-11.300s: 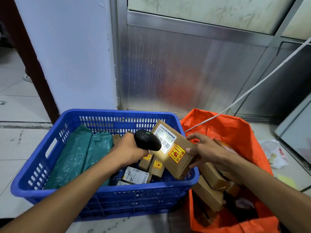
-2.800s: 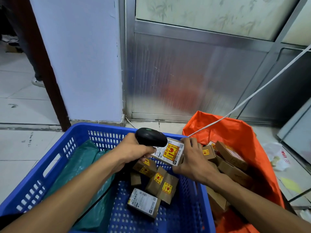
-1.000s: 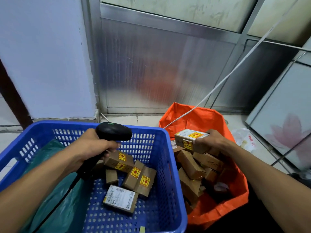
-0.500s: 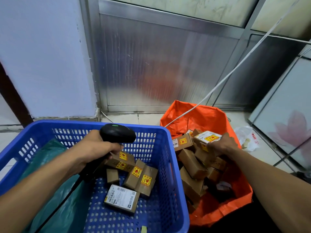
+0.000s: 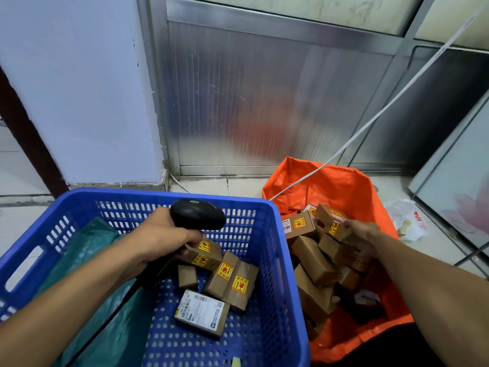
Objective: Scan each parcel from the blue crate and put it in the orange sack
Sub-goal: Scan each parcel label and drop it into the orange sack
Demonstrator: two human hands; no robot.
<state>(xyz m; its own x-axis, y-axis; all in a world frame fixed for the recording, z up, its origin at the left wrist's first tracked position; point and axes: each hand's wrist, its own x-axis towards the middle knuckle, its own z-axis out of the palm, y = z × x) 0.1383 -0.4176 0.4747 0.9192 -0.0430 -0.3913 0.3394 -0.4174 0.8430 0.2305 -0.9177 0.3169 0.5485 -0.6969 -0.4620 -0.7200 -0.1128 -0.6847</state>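
Nearest, in the blue crate (image 5: 277, 260), several small parcels (image 5: 231, 278) lie just below and right of the left hand (image 5: 161, 239), which grips a black scanner (image 5: 197, 214). Farther right, the right hand (image 5: 362, 235) holds a box (image 5: 330, 221) atop the orange sack's (image 5: 341, 186) pile. The crate parcels lie leftward, across the wall between them.

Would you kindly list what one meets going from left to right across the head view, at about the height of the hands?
Green plastic bag → left hand gripping the black scanner → blue crate's right wall → orange sack of boxes → right hand → white plastic bag.
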